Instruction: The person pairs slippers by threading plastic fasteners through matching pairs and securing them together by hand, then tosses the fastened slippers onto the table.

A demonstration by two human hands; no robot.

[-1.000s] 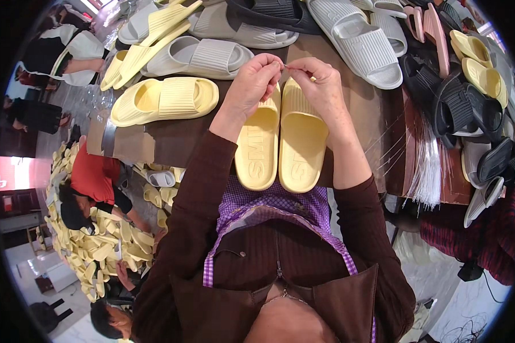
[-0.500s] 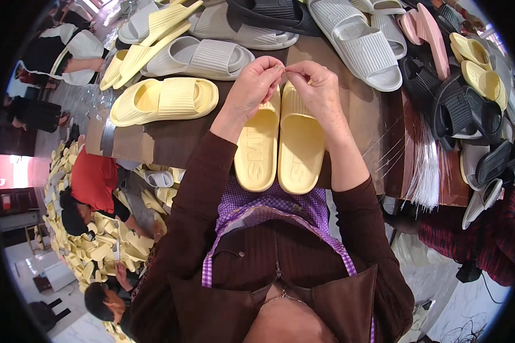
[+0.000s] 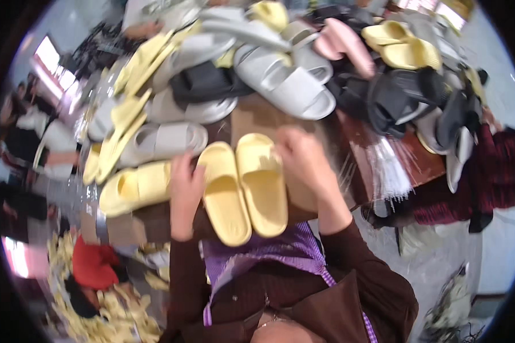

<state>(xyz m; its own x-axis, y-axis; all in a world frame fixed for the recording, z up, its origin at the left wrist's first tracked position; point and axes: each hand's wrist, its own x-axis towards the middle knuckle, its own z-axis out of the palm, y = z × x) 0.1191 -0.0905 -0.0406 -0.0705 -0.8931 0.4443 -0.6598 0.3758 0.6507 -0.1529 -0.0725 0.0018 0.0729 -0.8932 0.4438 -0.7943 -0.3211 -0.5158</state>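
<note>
Two yellow slide sandals, a left one (image 3: pixel 226 197) and a right one (image 3: pixel 262 188), lie side by side at the table's near edge, toes pointing away from me. My left hand (image 3: pixel 186 188) is beside the left sandal's outer edge, close to another yellow sandal (image 3: pixel 134 188) lying sideways. Motion smears its fingers, and whether it grips anything is unclear. Just right of the pair, my right hand (image 3: pixel 304 157) is curled closed near the right sandal's strap. What its blurred fingers hold, if anything, cannot be made out.
Grey sandals (image 3: pixel 286 86), black sandals (image 3: pixel 406 94) and a pink sandal (image 3: pixel 344 46) are heaped across the table's far side. A bundle of white strands (image 3: pixel 390 171) hangs at the right edge. A person in red (image 3: pixel 97 263) bends beside a yellow sandal pile (image 3: pixel 117 317) at lower left.
My hands, pinched together above the pair before, have moved apart, the left one to the left and nearer. The view has shifted, so the whole table appears lower and farther left.
</note>
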